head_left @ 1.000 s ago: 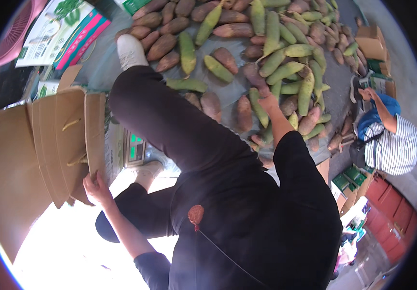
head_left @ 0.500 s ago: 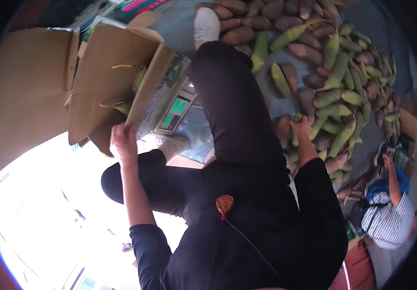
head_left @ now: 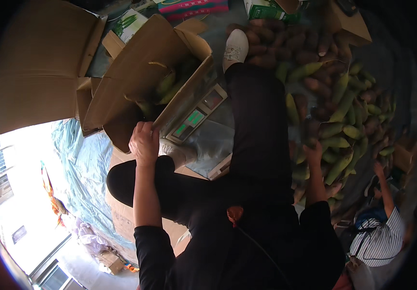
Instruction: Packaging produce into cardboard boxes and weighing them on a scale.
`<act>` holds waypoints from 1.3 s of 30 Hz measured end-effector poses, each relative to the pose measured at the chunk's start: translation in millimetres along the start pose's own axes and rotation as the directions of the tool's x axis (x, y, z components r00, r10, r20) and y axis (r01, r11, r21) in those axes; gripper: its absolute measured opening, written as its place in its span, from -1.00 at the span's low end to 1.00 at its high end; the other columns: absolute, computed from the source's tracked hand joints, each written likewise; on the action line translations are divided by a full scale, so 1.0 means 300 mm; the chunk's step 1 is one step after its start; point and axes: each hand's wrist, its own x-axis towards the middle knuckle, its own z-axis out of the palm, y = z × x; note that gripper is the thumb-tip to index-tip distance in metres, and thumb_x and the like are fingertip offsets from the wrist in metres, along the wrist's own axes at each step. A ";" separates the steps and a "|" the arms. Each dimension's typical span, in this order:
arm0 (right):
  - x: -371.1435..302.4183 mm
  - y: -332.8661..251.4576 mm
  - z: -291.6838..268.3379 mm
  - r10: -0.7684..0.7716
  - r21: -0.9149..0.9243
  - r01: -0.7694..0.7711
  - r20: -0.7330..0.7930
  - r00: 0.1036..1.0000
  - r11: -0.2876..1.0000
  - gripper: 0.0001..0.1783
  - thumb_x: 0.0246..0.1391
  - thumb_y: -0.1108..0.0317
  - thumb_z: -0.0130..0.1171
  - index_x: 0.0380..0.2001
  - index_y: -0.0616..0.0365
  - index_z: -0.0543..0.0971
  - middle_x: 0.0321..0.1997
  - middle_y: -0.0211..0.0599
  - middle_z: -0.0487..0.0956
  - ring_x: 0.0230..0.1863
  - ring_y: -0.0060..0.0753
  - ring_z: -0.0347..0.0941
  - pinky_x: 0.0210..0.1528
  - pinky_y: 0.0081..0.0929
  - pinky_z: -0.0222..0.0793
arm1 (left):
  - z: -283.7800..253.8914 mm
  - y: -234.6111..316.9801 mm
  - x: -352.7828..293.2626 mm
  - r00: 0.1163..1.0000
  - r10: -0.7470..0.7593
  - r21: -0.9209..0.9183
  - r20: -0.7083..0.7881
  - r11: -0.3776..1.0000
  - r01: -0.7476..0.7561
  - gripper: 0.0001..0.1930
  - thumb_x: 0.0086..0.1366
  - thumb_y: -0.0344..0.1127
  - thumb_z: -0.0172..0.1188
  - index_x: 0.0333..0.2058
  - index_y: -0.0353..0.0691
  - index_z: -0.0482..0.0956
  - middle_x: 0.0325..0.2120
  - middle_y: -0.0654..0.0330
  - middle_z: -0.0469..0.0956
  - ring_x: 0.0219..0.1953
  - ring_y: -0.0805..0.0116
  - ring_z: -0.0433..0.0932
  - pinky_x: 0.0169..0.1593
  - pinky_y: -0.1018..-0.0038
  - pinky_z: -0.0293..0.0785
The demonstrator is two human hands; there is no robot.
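Two hands were busy well apart, with a broad cardboard panel (head_left: 29, 72) at the far left and rumpled blue plastic sheeting (head_left: 87, 164) below it. Next came an open cardboard box (head_left: 131, 67) with a few green radishes (head_left: 167, 88) inside. The left hand (head_left: 144, 143) was clamped on the box's near lower corner, fingers bent over the cardboard edge. Just beside the box stood a digital scale (head_left: 203, 107), its display lit green (whether it bore the box was hidden). Past the outstretched right leg (head_left: 259, 125), the right hand (head_left: 313, 152) was down at the near side of the radish pile (head_left: 336, 129). Something dark green showed at its fingertips, but I could not tell whether they had closed on it. Farther right, a co-worker (head_left: 377, 244) in stripes stretched an arm toward the pile.

A hard pull from the left hand could, I judged, have creased the cardboard or tipped the box toward the bent knee. On the right, tugging at a crowded radish might have rolled its neighbours against the leg or snapped a thin tail.

At the left, the box's raised flap walled off its outer side. Between scale and leg ran only a narrow gap, and anything carried across would have had to clear the thigh.
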 end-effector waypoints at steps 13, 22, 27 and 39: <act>0.103 -0.919 -0.442 -0.216 0.741 0.343 -0.266 0.939 0.578 -0.53 0.00 0.49 0.19 0.02 0.25 0.36 -0.02 -0.36 0.42 -0.02 -0.50 0.34 0.05 -0.54 0.21 | -0.025 0.023 0.001 0.997 0.050 -0.043 -0.050 0.998 -0.052 -0.87 -0.02 -0.33 0.25 -0.47 -0.14 0.49 -0.50 0.21 0.43 -0.36 0.17 0.49 -0.33 0.28 0.43; 0.032 -1.574 -0.353 -0.654 0.932 0.351 -0.210 0.727 0.090 -0.48 -0.02 0.52 0.17 0.05 0.24 0.33 -0.07 -0.33 0.47 -0.01 -0.47 0.37 0.04 -0.51 0.27 | -0.027 0.001 -0.007 0.998 0.059 -0.049 -0.036 0.997 -0.061 -0.87 -0.02 -0.32 0.26 -0.49 -0.14 0.49 -0.50 0.21 0.43 -0.37 0.17 0.49 -0.34 0.28 0.42; -0.127 -1.828 -0.175 -0.819 0.881 0.441 -0.122 0.561 0.171 -0.46 -0.29 0.34 0.38 -0.17 0.23 0.43 -0.25 -0.25 0.50 -0.21 -0.36 0.47 -0.20 -0.45 0.41 | -0.016 0.002 -0.002 0.996 0.061 -0.023 -0.068 0.998 -0.062 -0.85 -0.04 -0.32 0.27 -0.48 -0.14 0.49 -0.50 0.19 0.43 -0.38 0.14 0.48 -0.36 0.27 0.42; -0.383 -1.891 0.165 -0.923 0.286 0.878 0.159 0.351 0.383 -0.57 -0.19 0.09 0.31 -0.25 0.06 0.51 -0.22 -0.33 0.46 -0.08 -0.26 0.37 -0.14 -0.18 0.19 | 0.069 -0.027 -0.023 1.000 0.001 -0.066 0.010 0.998 0.000 -0.65 0.12 -0.25 0.20 -0.14 -0.30 0.52 -0.19 -0.12 0.52 -0.20 -0.09 0.51 -0.22 0.20 0.44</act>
